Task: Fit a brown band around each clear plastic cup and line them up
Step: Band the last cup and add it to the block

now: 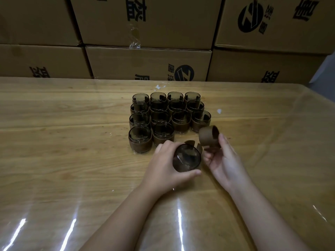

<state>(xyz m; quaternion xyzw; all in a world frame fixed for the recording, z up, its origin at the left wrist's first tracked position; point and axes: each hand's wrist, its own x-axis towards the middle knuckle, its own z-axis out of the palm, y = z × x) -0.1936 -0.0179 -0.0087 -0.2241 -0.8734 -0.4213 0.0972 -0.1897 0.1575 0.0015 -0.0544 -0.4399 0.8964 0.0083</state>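
While the left hand [167, 166] is gripping a clear plastic cup [186, 157] just above the wooden table [72, 142], its fingers and thumb are curling round the cup's wall and the mouth is tilting up toward the camera. Brown band ends [190, 142] are sticking up behind the cup's rim; how far that band is wrapping the cup is hard to tell. The right hand [223, 160] is hovering just beside the cup, pinching a curled brown band [208, 136] between thumb and fingers and holding it off the table. Beyond both hands, banded cups [181, 120] are standing upright and touching in a block, three rows of four and a nearer row of two at the left. A glossy clear sheet is covering the table, and stacked cardboard boxes [148, 64] are lining its far edge.
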